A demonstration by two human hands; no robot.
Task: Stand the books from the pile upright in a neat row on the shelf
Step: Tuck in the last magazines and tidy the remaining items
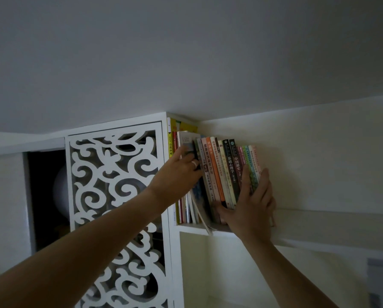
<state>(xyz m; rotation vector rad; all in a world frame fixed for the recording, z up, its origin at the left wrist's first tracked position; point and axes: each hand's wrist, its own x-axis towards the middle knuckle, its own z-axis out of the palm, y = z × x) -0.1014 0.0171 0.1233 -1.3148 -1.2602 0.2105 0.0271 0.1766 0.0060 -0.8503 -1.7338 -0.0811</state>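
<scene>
Dimness is blurring most spine lettering, and both hands are covering the lower parts of several books (221,170). Thin paperbacks are standing in a leaning row on the white shelf (192,228), beside a fretwork panel (115,192). The left hand (179,174) is gripping a grey-covered book (187,142) near the row's left end. The right hand (250,205), fingers spread, is pressing the row's right end.
</scene>
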